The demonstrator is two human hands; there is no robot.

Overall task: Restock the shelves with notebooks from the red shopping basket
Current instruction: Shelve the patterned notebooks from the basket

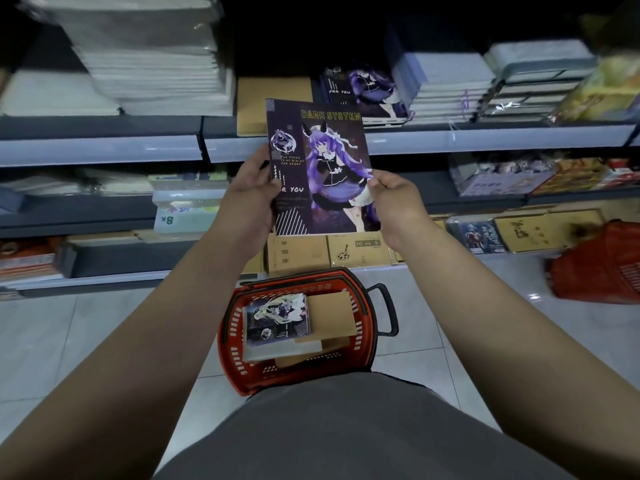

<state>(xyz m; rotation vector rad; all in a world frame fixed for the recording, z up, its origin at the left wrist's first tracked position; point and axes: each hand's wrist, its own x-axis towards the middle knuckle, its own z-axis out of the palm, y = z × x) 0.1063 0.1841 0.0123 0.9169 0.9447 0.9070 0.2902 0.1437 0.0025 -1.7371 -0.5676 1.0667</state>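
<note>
Notebook [320,168] with a dark purple cover, printed "DARK SYSTEM" above a purple-haired cartoon figure, is held upright in front of the shelves, at about the level of the grey shelf edge [450,142]. Both bare forearms reach forward from the bottom corners of the view. The left hand [252,188] grips the notebook's left edge, thumb curled over the front cover and the other fingers hidden behind it. The right hand [391,195] pinches the right edge between thumb and curled fingers.

Directly below, on the pale tiled floor [86,334], stands the red shopping basket [235,372], its black handle [388,310] folded out to the right. Inside it lies a second notebook with a similar dark cover [277,318] on top of a small stack, beside plain brown-covered notebooks [332,315] (how many lie underneath cannot be told).

On the shelf behind the held notebook, a matching purple notebook [367,93] tops a low pile, with a brown-covered stack [270,102] just to its left and tall white stacks [149,64] further left. A second red basket [602,268], blurred, sits at the right edge.
</note>
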